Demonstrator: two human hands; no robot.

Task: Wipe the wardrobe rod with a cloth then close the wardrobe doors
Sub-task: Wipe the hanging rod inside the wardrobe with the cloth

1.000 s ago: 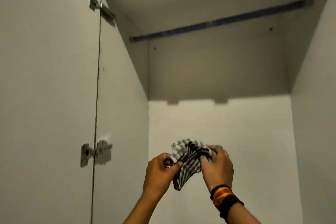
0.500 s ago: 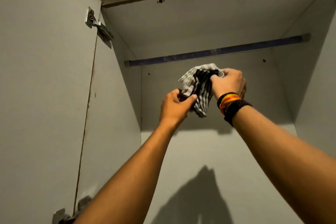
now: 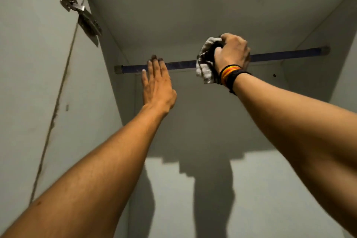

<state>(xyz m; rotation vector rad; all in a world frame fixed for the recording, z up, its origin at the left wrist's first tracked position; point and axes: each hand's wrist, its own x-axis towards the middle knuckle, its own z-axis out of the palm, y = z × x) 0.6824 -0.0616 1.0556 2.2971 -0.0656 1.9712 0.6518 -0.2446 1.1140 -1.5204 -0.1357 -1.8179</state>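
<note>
Wiping looks barely begun: the right hand (image 3: 232,52) bunches the cloth (image 3: 205,63) on the rod (image 3: 181,63) mid-frame, the left hand (image 3: 157,83) is spread flat, and the doors remain unclosed.

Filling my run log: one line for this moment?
stage: wiping | right hand: cloth on rod | left hand: open, empty
</note>
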